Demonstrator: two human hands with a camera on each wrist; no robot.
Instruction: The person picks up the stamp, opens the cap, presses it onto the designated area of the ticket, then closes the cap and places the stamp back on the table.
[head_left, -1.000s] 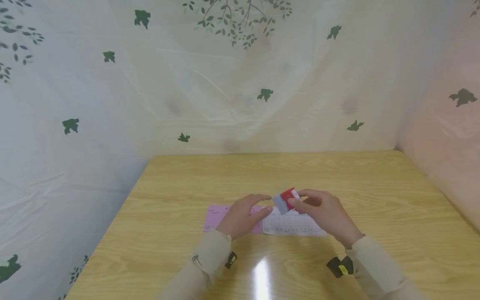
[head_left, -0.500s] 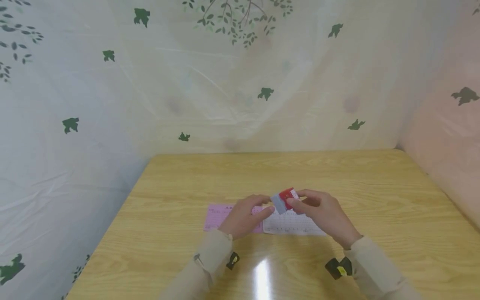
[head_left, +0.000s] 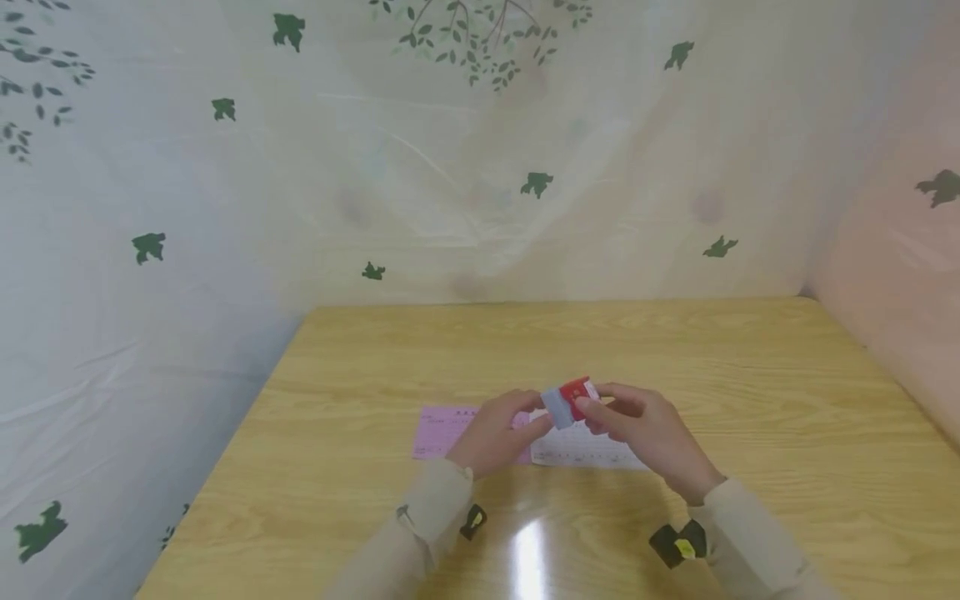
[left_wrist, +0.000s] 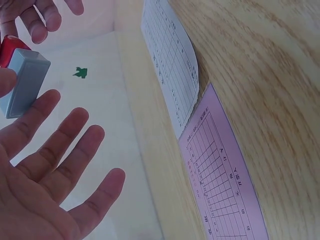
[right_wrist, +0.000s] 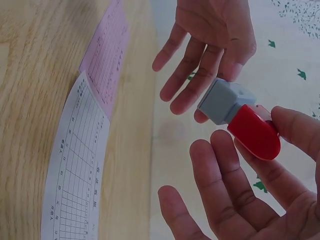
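A small stamp with a red body (right_wrist: pixel 254 132) and a light grey block-shaped cap (right_wrist: pixel 220 101) is held above the table, tilted. My right hand (head_left: pixel 652 429) pinches the red body between thumb and index finger, its other fingers spread. From the other side my left hand (head_left: pixel 498 429) pinches the grey cap between thumb and index finger, with the remaining fingers loosely extended. Cap and red body sit against each other. Below the hands lie a pink printed slip (left_wrist: pixel 220 170) and a white printed slip (left_wrist: pixel 172 60), end to end.
The wood-grain table (head_left: pixel 360 358) extends around the slips. Behind and beside it hang pale sheets (head_left: pixel 450 167) with green leaf and bird prints. A bright light reflection shows on the table near its front.
My left hand has moved slightly right, its thumb and index finger closing on the grey cap. The right hand keeps its hold on the red body, nearly still.
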